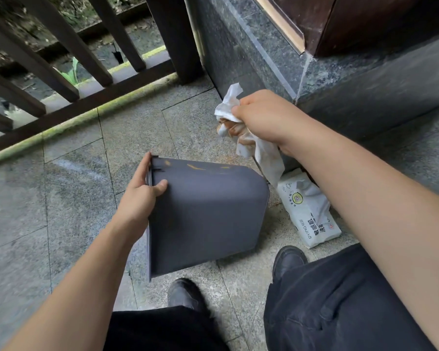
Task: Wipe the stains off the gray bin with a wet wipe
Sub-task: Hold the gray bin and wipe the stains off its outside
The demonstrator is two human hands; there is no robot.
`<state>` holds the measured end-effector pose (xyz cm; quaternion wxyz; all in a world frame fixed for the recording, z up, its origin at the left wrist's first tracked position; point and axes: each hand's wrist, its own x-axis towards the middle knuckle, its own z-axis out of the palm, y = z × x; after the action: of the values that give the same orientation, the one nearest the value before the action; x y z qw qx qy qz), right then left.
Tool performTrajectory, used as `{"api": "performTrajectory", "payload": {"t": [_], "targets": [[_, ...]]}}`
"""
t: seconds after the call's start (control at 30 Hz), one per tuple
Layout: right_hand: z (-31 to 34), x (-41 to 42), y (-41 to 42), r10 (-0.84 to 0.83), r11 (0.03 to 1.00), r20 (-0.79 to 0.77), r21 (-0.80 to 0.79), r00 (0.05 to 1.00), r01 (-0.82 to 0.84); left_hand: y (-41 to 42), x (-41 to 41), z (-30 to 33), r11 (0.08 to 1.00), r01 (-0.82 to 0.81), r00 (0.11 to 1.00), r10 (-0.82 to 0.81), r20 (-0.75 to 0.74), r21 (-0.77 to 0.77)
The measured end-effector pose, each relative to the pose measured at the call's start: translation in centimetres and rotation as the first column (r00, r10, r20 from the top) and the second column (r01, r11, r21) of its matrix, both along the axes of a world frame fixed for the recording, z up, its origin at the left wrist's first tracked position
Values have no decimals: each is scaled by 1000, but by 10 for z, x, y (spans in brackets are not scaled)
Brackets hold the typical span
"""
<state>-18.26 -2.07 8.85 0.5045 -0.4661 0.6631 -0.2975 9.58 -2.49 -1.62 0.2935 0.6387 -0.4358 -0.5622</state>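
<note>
The gray bin (205,214) lies tipped on its side on the stone floor, its open mouth turned left. Orange streaks mark its upper far face near the top edge. My left hand (142,191) grips the bin's rim, thumb on the outer wall, fingers over the edge. My right hand (261,117) hovers above and to the right of the bin, shut on a crumpled white wet wipe (241,133) smeared with brown-orange dirt. The wipe's loose end hangs down just past the bin's upper right corner.
A white pack of wet wipes (307,214) lies on the floor right of the bin. A dark wooden railing (86,79) runs along the left and back. A granite step and wall (365,97) rise on the right. My shoes (185,292) and dark trousers fill the bottom.
</note>
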Motion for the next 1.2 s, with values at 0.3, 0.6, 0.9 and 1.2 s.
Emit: {"api": "performTrajectory", "payload": {"t": [0.3, 0.6, 0.9, 1.2], "targets": [[6, 18, -1, 42, 999, 39, 28, 998, -43, 25, 9, 1, 981, -104, 990, 87, 107, 166], [-4, 22, -9, 46, 999, -11, 11, 999, -46, 28, -1, -8, 935, -356, 929, 353, 110, 6], [-6, 24, -8, 150, 989, -45, 17, 988, -150, 33, -19, -6, 978, -20, 986, 54, 161, -210], [-21, 21, -11, 187, 982, -131, 39, 974, -184, 36, -36, -1, 949, -86, 995, 95, 15, -304]]}}
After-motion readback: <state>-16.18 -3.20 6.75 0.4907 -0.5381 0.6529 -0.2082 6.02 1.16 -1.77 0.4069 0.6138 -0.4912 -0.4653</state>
